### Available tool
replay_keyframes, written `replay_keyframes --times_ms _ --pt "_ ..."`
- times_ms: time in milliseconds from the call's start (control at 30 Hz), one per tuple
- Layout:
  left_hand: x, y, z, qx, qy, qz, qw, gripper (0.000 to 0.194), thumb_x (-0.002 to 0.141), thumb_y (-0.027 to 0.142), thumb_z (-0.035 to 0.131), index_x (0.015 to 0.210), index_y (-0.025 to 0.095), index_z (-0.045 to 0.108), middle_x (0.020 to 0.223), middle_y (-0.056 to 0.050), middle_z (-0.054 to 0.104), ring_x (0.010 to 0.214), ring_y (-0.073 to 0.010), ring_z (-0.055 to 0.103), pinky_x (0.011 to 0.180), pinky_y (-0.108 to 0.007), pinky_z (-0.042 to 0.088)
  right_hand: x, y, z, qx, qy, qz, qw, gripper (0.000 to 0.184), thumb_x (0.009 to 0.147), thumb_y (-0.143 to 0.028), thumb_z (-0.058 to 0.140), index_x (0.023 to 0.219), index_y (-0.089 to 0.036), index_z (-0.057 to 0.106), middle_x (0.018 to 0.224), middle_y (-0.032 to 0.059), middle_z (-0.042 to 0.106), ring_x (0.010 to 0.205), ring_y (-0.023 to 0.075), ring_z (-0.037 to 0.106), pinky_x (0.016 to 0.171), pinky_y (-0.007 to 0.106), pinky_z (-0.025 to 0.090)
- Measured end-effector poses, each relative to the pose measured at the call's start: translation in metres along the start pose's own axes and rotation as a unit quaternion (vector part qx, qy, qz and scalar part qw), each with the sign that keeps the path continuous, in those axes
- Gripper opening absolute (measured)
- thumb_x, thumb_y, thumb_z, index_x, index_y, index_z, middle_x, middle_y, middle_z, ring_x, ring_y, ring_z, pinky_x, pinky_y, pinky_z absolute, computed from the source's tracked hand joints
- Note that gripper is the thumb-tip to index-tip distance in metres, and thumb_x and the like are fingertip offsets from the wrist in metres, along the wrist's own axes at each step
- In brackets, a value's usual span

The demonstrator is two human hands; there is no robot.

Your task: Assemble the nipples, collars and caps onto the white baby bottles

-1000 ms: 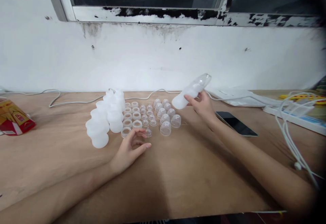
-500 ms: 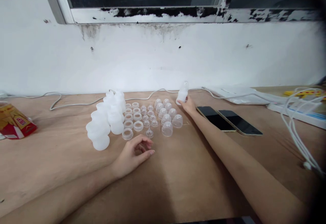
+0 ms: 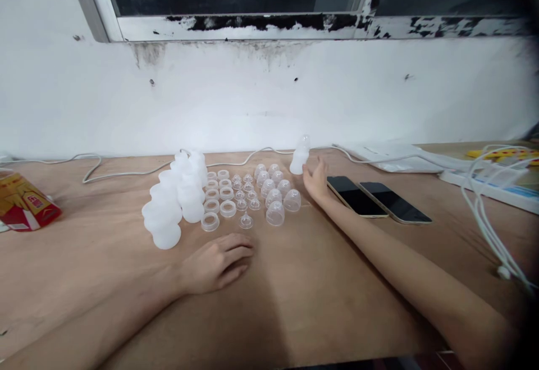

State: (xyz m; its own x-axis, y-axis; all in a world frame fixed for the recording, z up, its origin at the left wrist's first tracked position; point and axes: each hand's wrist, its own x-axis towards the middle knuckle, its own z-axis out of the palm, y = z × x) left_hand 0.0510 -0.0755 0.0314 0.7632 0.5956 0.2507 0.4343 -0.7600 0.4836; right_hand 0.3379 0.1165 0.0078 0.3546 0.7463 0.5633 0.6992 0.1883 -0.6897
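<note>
Your right hand (image 3: 316,182) lies with its fingers loosely parted and nothing in its grasp, just beside an assembled bottle (image 3: 300,158) that stands upright beyond the fingertips and slightly to their left; whether a finger touches it, you cannot tell from here. Your left hand (image 3: 219,263) lies palm down on the brown tabletop (image 3: 337,308), fingers slightly bent around nothing visible. Just past its fingertips sits the nearest of the clear nipples (image 3: 246,222), in two columns, with paired white rings (image 3: 210,222) to their left. Farther left and beyond that hand, frosted white bottles (image 3: 167,236) stand crowded together. Domed clear caps (image 3: 275,214) fill the space between your two hands, toward the wall. To your right hand's right, two dark-screened phones, one near (image 3: 357,196) and one farther (image 3: 394,202), lie side by side; well beyond them stretches a white power strip (image 3: 463,180).
</note>
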Motion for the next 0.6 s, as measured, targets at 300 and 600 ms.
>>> replay_keyframes --times_ms 300,600 --pt "-0.001 -0.003 -0.004 0.069 -0.055 0.013 0.996 0.041 0.083 0.024 0.035 0.123 0.017 0.036 0.13 -0.01 0.036 0.121 -0.0194 0.029 0.099 -0.039 0.029 -0.131 -0.091 -0.068 0.072 -0.265 -0.497 0.823 0.06 0.081 -0.022 0.037 0.133 -0.024 0.007 0.139 0.0053 0.017 0.127 0.0212 0.015 0.101 0.043 0.023" --pt "0.0 -0.001 -0.006 0.059 -0.064 0.012 0.996 0.028 0.081 0.019 0.037 0.105 0.017 0.052 0.106 -0.008 0.056 0.1 -0.018 0.049 0.088 -0.032 0.039 -0.158 -0.112 -0.064 0.029 -0.517 -0.403 0.755 0.057 0.084 -0.031 0.036 0.133 -0.011 0.015 0.138 0.0108 0.019 0.127 0.0171 0.015 0.104 0.036 0.02"
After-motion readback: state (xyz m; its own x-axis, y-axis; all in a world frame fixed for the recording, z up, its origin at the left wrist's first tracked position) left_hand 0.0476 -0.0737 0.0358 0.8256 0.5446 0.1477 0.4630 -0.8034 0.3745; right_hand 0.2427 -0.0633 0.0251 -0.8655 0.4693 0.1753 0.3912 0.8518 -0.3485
